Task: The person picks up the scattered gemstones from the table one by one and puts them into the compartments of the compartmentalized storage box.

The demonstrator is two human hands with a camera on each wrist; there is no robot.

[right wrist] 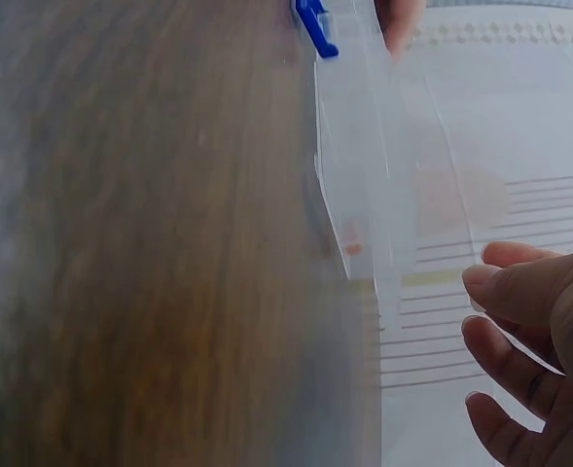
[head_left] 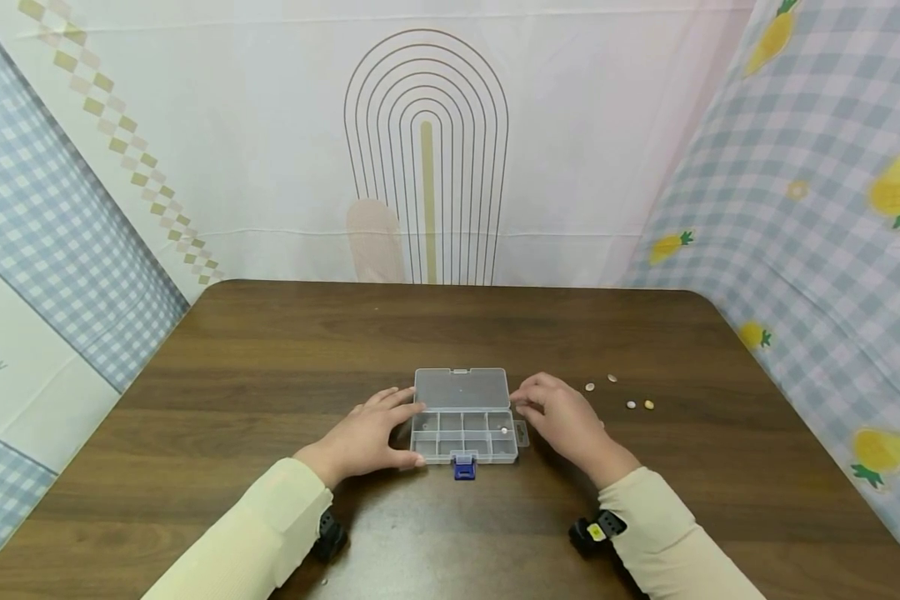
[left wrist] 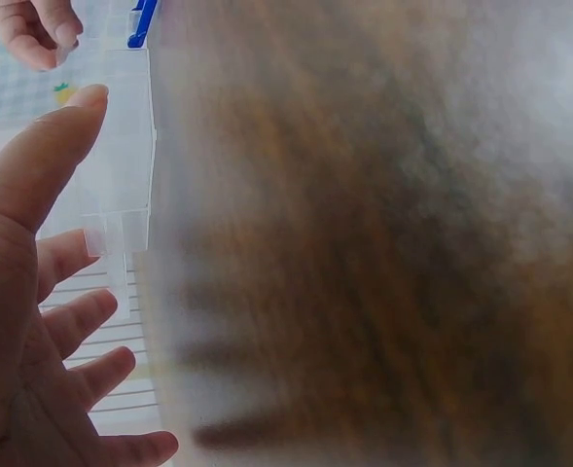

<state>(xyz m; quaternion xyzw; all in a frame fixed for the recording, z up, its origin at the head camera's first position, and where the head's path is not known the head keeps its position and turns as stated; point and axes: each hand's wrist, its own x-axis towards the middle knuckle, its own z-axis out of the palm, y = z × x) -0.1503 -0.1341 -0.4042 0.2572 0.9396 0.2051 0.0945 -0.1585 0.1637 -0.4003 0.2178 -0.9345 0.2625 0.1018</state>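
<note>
A clear plastic compartment box point(head_left: 462, 435) lies on the table with its lid point(head_left: 461, 390) folded back and a blue latch point(head_left: 464, 468) at its front. One small whitish piece point(head_left: 504, 430) sits in a right-hand compartment. My left hand point(head_left: 375, 429) rests against the box's left side, fingers spread and thumb near the front corner. Just right of the lid, my right hand point(head_left: 562, 417) pinches a small pale piece point(right wrist: 477, 304) between thumb and fingertips. Most of that piece is hidden, so its kind cannot be told.
Several small pieces lie right of my right hand, among them a white one point(head_left: 631, 405) and a yellowish one point(head_left: 648, 405). A tiny pale speck point(head_left: 325, 581) is near the front edge by the left wrist. Patterned cloth point(head_left: 292, 150) hangs behind the brown table point(head_left: 307, 333).
</note>
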